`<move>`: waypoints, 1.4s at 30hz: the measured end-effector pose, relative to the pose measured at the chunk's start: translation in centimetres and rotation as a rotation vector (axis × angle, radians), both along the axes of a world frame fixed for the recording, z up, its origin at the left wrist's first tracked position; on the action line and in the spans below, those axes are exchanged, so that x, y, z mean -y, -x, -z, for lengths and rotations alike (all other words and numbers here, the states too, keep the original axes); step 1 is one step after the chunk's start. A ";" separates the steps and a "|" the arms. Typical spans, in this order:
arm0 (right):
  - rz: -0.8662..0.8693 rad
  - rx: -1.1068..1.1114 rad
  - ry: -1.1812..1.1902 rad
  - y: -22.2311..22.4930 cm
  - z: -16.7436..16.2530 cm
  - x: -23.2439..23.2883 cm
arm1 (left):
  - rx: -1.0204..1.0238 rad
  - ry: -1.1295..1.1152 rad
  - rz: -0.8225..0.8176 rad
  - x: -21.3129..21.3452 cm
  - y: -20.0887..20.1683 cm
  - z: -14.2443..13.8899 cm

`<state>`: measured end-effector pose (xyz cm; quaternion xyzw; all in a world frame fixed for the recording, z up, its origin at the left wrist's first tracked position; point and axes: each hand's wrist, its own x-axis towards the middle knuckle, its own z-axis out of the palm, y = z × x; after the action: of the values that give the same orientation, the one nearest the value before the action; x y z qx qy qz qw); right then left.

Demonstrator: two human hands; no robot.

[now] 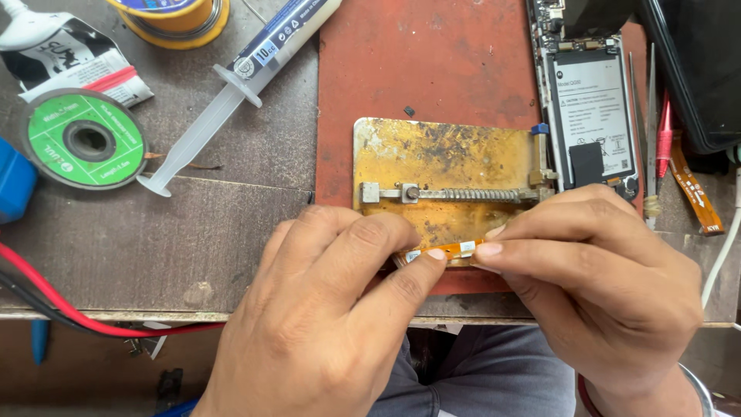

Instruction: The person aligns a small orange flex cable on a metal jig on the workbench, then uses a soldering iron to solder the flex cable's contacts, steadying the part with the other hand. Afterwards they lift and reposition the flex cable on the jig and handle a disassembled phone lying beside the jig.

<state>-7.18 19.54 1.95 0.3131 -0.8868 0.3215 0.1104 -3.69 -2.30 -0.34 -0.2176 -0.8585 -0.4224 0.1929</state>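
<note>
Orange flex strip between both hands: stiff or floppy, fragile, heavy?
The orange flex strip is thin and ribbon-like, so probably floppy; the left hand and right hand pinch it from either end. It looks very light, pinched by fingertips alone. Likely fragile: a thin film with small white patches, apt to crease over the worn metal plate.

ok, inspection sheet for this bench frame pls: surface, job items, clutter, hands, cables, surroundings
Surface: worn grey bench with a red mat.
Job's things: orange flex strip pinched over a stained brass holder plate.
Clutter: syringe, green wick spool, yellow tape roll, opened phone, tweezers.
Grippers: left hand and right hand both pinch the strip.
Cables: red and black leads, white cable.
Surroundings: grey trousers below the bench edge.
</note>
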 end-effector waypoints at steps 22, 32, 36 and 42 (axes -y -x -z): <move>-0.031 -0.046 -0.163 0.3 0.0 0.6 | 0.012 -0.005 -0.015 -0.2 -0.1 0.0; -0.043 -0.048 -0.166 0.4 0.0 0.6 | 0.001 0.000 -0.013 -0.2 0.0 -0.1; -0.052 -0.045 -0.168 0.4 -0.1 0.6 | 0.001 0.001 -0.014 -0.2 0.0 -0.1; -0.047 -0.028 -0.171 0.3 -0.2 0.7 | 0.003 0.005 -0.014 -0.2 0.0 -0.1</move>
<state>-7.45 18.88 2.11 0.3465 -0.9018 0.2428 0.0880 -3.65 -2.13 -0.25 -0.2112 -0.8613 -0.4195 0.1940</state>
